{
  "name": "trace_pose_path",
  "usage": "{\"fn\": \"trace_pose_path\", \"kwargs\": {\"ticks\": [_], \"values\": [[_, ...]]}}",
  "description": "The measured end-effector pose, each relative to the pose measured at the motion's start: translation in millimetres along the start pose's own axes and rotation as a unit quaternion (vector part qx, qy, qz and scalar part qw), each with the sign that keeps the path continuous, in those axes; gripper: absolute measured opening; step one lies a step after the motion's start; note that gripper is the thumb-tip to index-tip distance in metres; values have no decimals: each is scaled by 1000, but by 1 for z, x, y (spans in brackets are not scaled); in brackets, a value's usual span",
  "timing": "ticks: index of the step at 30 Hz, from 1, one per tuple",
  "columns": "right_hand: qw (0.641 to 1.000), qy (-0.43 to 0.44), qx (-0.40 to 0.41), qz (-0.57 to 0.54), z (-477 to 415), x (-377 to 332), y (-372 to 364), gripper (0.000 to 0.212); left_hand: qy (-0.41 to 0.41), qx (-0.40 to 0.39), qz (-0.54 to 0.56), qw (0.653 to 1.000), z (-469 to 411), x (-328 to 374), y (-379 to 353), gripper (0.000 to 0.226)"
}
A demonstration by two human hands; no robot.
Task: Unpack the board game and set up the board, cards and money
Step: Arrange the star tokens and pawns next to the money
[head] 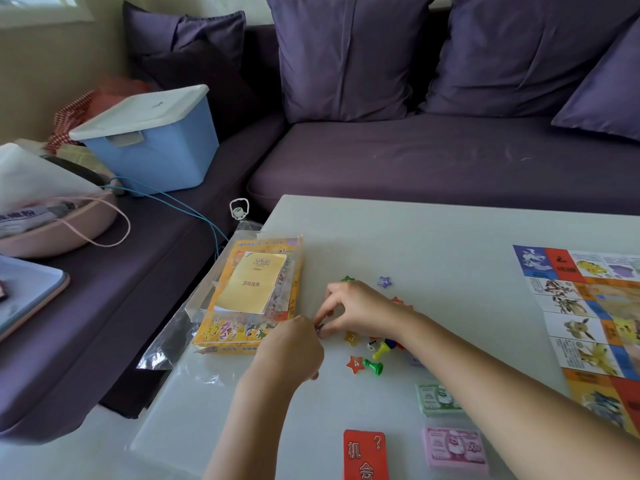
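Observation:
The yellow game box (242, 332) lies at the table's left edge under a clear lid and a yellow rule booklet (250, 287). The colourful board (588, 327) is spread out at the right. My left hand (294, 351) and my right hand (360, 308) meet just right of the box, both pinching one small dark piece (319, 329). Star tokens (355, 364) and plastic pawns (374, 367) lie scattered below my right hand. A green money stack (437, 398), a pink money stack (454, 446) and a red card deck (364, 455) sit near the front edge.
The white table (433, 237) stands against a purple sofa (415, 157) with cushions. On the sofa to the left are a blue storage bin (152, 140), a pink bag (59, 220) and a cable. A clear plastic wrapper (166, 344) hangs off the table's left edge.

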State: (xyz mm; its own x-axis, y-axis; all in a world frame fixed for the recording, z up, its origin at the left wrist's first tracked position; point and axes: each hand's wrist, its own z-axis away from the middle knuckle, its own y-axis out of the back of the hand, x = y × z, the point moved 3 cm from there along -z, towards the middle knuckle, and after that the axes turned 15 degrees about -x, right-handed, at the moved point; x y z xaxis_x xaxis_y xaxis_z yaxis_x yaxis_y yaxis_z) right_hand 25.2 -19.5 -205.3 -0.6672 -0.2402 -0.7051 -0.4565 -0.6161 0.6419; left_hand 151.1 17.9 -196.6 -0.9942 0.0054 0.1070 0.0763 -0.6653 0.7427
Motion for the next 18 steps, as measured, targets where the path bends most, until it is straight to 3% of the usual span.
{"fn": "trace_pose_path", "kwargs": {"ticks": [6, 10, 14, 18], "values": [[998, 5, 5, 65, -4, -2, 5, 4, -24, 7, 35, 999, -7, -2, -1, 19], [997, 7, 0, 83, -5, -3, 3, 17, -26, 19, 61, 998, -7, -3, 0, 20], [999, -4, 15, 46, -8, -2, 0, 15, -29, 9, 66, 997, -8, -3, 1, 20], [996, -12, -4, 93, -8, -1, 9, 11, -34, 18, 63, 997, -9, -6, 1, 19]]}}
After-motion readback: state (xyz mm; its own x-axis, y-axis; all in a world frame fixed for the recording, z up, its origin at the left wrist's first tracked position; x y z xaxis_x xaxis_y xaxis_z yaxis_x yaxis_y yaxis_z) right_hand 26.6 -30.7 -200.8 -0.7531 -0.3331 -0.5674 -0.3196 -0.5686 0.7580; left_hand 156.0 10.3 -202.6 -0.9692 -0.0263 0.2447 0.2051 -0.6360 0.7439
